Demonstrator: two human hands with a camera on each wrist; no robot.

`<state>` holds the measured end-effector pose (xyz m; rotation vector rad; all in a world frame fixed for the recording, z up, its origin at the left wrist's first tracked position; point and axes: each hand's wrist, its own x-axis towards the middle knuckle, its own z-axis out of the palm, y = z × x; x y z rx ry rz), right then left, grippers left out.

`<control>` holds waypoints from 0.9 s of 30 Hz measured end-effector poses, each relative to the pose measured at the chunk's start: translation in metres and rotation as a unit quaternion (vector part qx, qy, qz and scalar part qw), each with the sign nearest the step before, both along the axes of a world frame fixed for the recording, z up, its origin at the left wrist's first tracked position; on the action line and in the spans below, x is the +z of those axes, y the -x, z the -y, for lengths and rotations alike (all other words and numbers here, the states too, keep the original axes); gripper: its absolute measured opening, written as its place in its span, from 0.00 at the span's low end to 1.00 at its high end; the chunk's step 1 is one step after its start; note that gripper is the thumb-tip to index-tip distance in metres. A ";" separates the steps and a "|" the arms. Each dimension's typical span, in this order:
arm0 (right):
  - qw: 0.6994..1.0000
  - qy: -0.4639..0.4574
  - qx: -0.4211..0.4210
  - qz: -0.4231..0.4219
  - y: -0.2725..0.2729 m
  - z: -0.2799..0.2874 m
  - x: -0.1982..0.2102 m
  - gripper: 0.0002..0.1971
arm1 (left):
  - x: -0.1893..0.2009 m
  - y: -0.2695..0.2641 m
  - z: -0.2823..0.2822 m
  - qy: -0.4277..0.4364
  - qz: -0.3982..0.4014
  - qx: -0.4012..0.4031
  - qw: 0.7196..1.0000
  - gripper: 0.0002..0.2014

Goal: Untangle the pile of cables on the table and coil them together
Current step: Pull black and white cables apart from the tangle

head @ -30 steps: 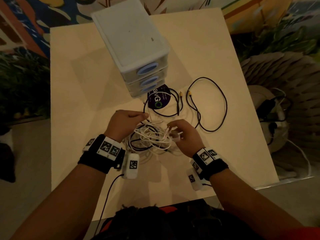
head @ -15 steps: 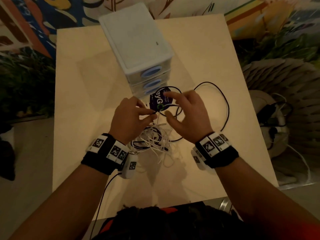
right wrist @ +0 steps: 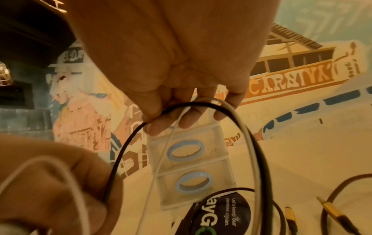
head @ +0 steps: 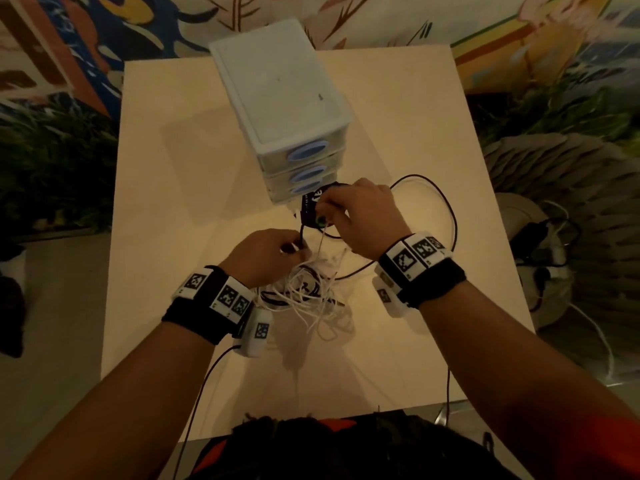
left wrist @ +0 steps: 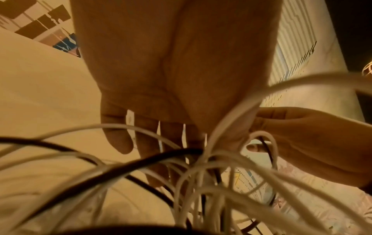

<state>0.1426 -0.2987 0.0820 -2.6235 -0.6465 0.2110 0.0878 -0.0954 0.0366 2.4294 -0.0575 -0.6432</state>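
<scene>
A tangle of white and black cables (head: 304,292) lies on the table in front of me. My left hand (head: 298,249) grips a bunch of strands at the top of the tangle; the left wrist view shows white cables (left wrist: 201,174) and a black cable (left wrist: 141,162) running through its fingers. My right hand (head: 325,209) is further forward, just in front of the drawer unit. Its thumb and fingers pinch a black cable (right wrist: 181,105) with a thin white cable (right wrist: 241,127) beside it. That black loop runs down to the left hand (right wrist: 60,182).
A white drawer unit (head: 287,98) with blue ring handles stands mid-table. A dark round sticker (right wrist: 225,211) lies before it. A black cable loop (head: 450,216) spreads to the right, with gold plugs (right wrist: 289,217) on the table. More cords lie off the table's right edge (head: 554,244).
My right hand left the tangle and moved forward to the front of the drawers, drawing out a black cable. My left hand stayed at the tangle, gripping strands.
</scene>
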 end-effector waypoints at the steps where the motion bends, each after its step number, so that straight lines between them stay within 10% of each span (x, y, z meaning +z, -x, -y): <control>1: 1.000 -0.018 -0.021 0.004 -0.003 0.001 0.001 0.13 | -0.001 -0.001 -0.003 -0.007 -0.008 -0.008 1.000 0.06; 18: 0.956 -0.204 -0.196 -0.079 -0.011 0.032 -0.015 0.08 | 0.013 -0.007 -0.023 0.039 0.064 -0.028 0.997 0.10; 27: 0.962 -0.254 -0.053 -0.090 0.005 0.015 0.008 0.08 | 0.012 -0.009 0.001 0.015 0.025 0.019 0.999 0.13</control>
